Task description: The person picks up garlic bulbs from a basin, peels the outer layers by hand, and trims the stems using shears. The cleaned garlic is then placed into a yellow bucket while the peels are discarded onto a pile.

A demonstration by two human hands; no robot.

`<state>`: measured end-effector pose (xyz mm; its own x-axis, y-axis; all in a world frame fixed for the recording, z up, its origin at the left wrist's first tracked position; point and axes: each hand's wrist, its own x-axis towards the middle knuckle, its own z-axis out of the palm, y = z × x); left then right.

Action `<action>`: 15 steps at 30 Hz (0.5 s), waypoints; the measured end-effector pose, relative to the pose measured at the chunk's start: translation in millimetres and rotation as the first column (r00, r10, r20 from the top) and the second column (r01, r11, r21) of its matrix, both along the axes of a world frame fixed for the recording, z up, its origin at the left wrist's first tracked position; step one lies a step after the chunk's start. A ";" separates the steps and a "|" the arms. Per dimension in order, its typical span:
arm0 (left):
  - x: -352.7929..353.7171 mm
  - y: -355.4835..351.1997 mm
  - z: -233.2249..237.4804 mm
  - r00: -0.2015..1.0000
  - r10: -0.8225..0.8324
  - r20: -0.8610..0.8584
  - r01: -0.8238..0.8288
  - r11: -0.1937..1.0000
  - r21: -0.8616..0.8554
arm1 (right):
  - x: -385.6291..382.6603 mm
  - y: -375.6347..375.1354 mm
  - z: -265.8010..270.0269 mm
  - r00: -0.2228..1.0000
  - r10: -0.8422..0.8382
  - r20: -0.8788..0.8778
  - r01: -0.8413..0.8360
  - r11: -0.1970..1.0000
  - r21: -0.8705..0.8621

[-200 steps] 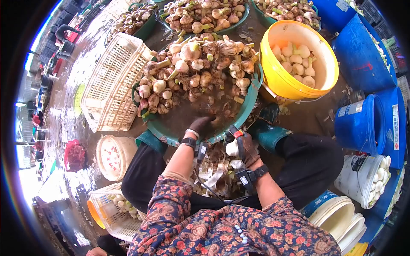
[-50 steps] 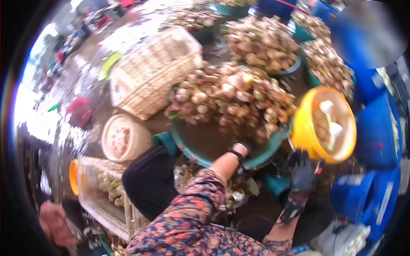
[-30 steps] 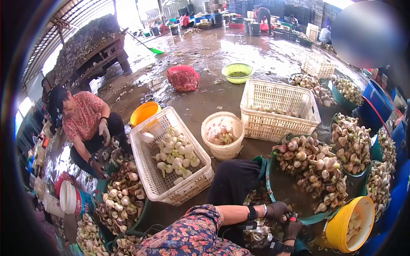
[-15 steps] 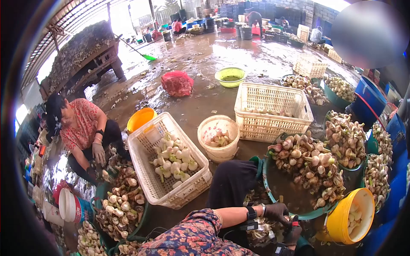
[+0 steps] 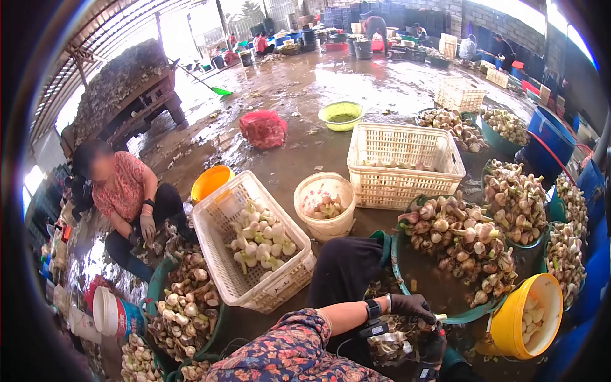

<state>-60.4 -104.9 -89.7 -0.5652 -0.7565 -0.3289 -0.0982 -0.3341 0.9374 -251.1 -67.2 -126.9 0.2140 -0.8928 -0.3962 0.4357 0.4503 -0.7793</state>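
Observation:
My left hand [image 5: 412,307], in a dark glove with a watch at the wrist, has its fingers closed on a garlic bulb [image 5: 440,317], of which a pale part shows at the fingertips. Just below it, my right hand [image 5: 433,347], also dark-gloved, is closed; a small red spot shows by its fingers, but what it grips is hidden. Under the hands lies a heap of garlic skins and bulbs [image 5: 389,346]. Beside them stands a green-rimmed tub [image 5: 396,267] with untrimmed garlic [image 5: 461,239] piled in it.
A white crate [image 5: 213,254] holds trimmed garlic; another crate [image 5: 407,197] stands farther off. Between them is a white bucket [image 5: 324,226]. A yellow bucket [image 5: 503,325] leans at right. To the left, a co-worker [image 5: 130,197] sits by a garlic tub [image 5: 154,290].
The pale garlic part now shows between my hands, where a red-tipped thing was plainer before. My left hand has shifted slightly upward. The co-worker's head and hands have moved a little.

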 end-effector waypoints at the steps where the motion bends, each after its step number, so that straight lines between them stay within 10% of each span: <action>1: -6.0 3.2 -6.1 1.000 0.004 -0.003 -0.004 1.000 0.000 | 2.7 -0.6 -0.7 0.999 0.001 0.043 -0.002 1.000 0.022; 3: -20.1 13.1 -20.9 0.946 0.193 -0.260 -0.198 0.980 0.008 | 4.8 -1.7 -2.4 0.997 0.051 0.052 -0.053 0.997 0.052; 8: -31.7 18.5 -32.4 0.980 0.172 -0.100 -0.192 0.950 -0.248 | -10.9 -7.2 4.2 0.978 0.210 -0.015 -0.208 0.976 0.070; 11: -28.6 16.0 -41.6 0.876 0.480 0.045 -0.290 0.600 -0.746 | -18.8 -6.7 -4.7 0.959 0.280 -0.034 -0.276 0.957 0.085; 13: -28.5 13.4 -43.6 0.857 0.228 0.463 0.091 0.816 -0.571 | -31.3 -11.8 -36.9 0.941 0.337 -0.045 -0.330 0.937 0.111; 15: -28.8 12.6 -55.0 0.848 0.215 0.485 0.131 0.800 -0.586 | -34.0 -17.6 -82.2 0.910 0.415 -0.011 -0.407 0.897 0.175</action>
